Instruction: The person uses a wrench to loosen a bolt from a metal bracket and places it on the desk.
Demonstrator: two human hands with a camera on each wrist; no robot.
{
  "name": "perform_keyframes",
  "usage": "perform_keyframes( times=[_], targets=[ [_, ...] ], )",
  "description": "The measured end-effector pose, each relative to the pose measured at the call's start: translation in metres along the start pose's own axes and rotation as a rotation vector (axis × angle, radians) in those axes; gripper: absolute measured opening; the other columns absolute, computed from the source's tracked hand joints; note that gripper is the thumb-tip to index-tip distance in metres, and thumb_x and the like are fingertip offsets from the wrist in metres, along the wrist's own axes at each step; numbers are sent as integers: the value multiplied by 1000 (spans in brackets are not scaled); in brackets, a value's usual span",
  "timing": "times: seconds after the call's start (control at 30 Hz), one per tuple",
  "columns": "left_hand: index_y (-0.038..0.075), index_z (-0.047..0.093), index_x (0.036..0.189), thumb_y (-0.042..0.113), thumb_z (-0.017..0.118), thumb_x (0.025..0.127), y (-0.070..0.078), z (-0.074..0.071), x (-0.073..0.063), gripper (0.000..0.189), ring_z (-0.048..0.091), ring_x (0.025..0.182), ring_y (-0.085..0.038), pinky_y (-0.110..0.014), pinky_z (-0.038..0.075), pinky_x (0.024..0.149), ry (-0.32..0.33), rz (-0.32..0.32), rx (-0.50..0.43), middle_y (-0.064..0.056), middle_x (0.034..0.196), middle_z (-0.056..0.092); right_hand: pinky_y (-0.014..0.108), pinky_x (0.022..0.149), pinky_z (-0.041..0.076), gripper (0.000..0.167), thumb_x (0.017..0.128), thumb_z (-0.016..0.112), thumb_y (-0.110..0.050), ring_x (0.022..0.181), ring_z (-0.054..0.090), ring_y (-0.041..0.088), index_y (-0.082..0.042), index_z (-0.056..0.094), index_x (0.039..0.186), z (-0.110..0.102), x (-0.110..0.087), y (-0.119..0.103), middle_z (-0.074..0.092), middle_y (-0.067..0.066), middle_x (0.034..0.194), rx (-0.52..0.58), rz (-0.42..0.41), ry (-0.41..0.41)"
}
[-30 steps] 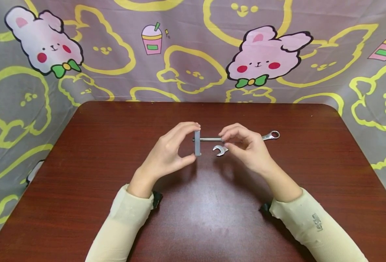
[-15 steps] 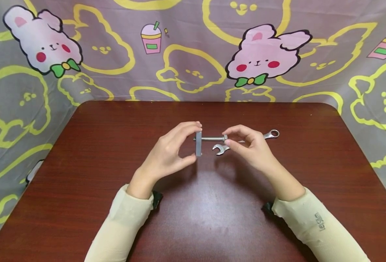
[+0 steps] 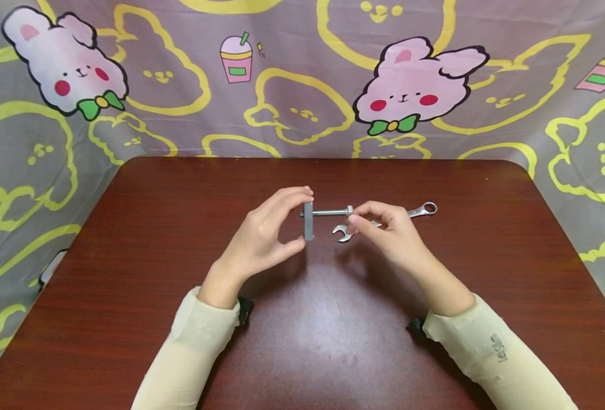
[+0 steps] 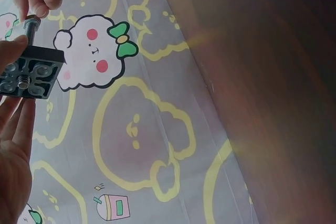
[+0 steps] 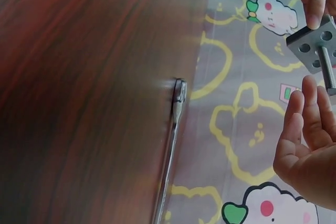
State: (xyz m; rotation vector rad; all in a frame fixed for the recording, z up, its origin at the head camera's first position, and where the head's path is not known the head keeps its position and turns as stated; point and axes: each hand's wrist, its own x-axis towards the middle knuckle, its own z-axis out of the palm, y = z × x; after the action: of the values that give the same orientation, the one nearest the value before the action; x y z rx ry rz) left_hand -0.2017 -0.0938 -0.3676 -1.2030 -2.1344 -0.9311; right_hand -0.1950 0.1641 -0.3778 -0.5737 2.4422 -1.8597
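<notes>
My left hand (image 3: 266, 233) holds a grey square metal block (image 3: 309, 222) upright, thumb below and fingers above. In the right wrist view the block (image 5: 308, 48) shows round holes near its corners. A long hex bolt (image 3: 330, 213) runs through the block's middle hole, and its threaded tip (image 4: 23, 81) sticks out a little on the far side. At the other end, my right hand (image 3: 387, 228) has thumb and index finger at the bolt's head (image 3: 350, 210), pinching it low. Both hands are raised over the table.
A combination wrench (image 3: 416, 213) lies on the brown wooden table (image 3: 313, 341), partly hidden behind my right hand; its open end (image 3: 340, 232) shows left of the fingers. A patterned cloth (image 3: 302, 85) with cartoon animals hangs behind and at both sides.
The right fingertips have shifted around the bolt head, from covering it to its lower right side, so the head now shows. The block and bolt have risen slightly in the left hand's grip.
</notes>
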Motion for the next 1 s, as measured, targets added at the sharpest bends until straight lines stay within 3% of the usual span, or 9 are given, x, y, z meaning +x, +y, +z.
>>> perform_keyframes(
  times=[0.13, 0.33, 0.47, 0.57, 0.73, 1.0],
  targets=[
    [-1, 55, 125, -4, 75, 68, -1, 0, 0, 61, 58, 125, -24, -31, 48, 104, 1, -6, 0, -15, 131, 61, 20, 73, 56, 17, 97, 57, -5, 75, 68, 6, 10, 64, 98, 2, 1, -1, 70, -10, 77, 60, 37, -2],
    [-1, 55, 126, -5, 75, 68, -1, 1, 0, 61, 58, 125, -24, -31, 49, 104, -3, -9, -3, -15, 130, 61, 22, 64, 49, 26, 100, 54, -15, 73, 66, 9, 6, 65, 90, 5, 5, -3, 67, -11, 73, -2, 89, 44],
    [-1, 55, 126, -4, 75, 68, -2, 1, 1, 61, 58, 125, -24, -32, 48, 104, -3, -10, 0, -15, 130, 61, 20, 64, 52, 20, 97, 59, -11, 71, 65, 7, 9, 64, 99, 7, 6, -5, 67, -12, 74, 54, 117, 58],
    [-1, 55, 126, -4, 76, 68, -2, 1, 0, 62, 58, 124, -24, -32, 48, 104, -3, -16, 2, -15, 130, 61, 19, 66, 53, 19, 92, 63, -1, 73, 64, 6, 10, 61, 107, 8, 5, -4, 67, -14, 78, 81, 77, 54],
    [0, 55, 126, -5, 78, 67, -3, 2, -1, 63, 58, 125, -24, -31, 48, 104, -15, -31, -3, -14, 131, 60, 18, 71, 52, 26, 83, 64, 13, 77, 61, 7, 9, 58, 108, 8, 5, -2, 66, -12, 83, 67, -55, 56],
    [0, 54, 126, -5, 79, 67, -5, 2, 0, 65, 58, 124, -24, -31, 47, 106, -19, -48, -15, -13, 131, 60, 17, 71, 54, 25, 81, 62, 17, 80, 63, 5, 11, 59, 106, 7, 3, -2, 69, -8, 91, 128, -125, 77]
  ],
)
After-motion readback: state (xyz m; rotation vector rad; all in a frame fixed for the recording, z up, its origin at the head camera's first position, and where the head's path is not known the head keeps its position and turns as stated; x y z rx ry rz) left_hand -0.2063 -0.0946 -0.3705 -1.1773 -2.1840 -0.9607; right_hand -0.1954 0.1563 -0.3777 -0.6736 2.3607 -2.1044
